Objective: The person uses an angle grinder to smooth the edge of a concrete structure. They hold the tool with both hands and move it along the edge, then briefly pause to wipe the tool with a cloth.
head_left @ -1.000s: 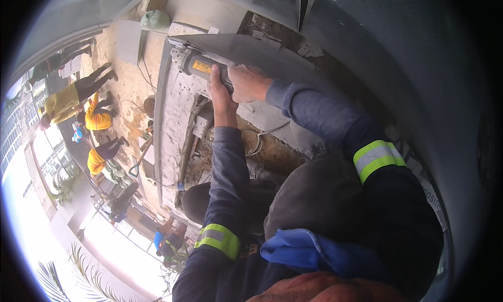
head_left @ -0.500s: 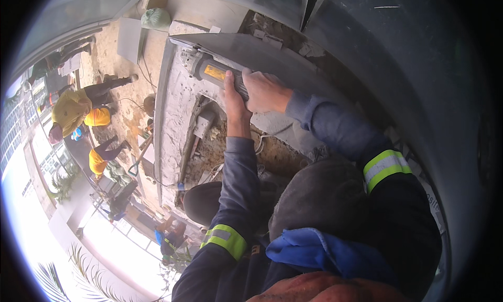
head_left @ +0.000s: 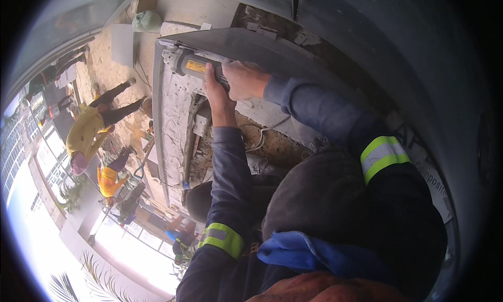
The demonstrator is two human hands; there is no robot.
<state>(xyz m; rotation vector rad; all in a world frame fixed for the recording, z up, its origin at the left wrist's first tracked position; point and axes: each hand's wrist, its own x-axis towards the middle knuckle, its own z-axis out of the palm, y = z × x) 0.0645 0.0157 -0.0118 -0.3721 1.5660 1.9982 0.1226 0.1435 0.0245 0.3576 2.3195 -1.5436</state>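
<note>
Two bare hands are closed around one grey power tool with a yellow label. Left hand: wrapped around the tool body from the near side, thumb laid along it; its other fingers are mostly hidden. Right hand: clenched around the rear end, just beside the left. The tool is positioned over a rough concrete ledge, its metal head near the corner of a grey panel; contact between head and panel cannot be determined. Near the left wrist, a pale box sits in the recess along the ledge; its interior is not visible. Beyond the ledge, a bulging green sack, contents hidden, is located just beside a brown box, contents likewise indiscernible. Farther left: one co-worker in a yellow top, another in orange.
</note>
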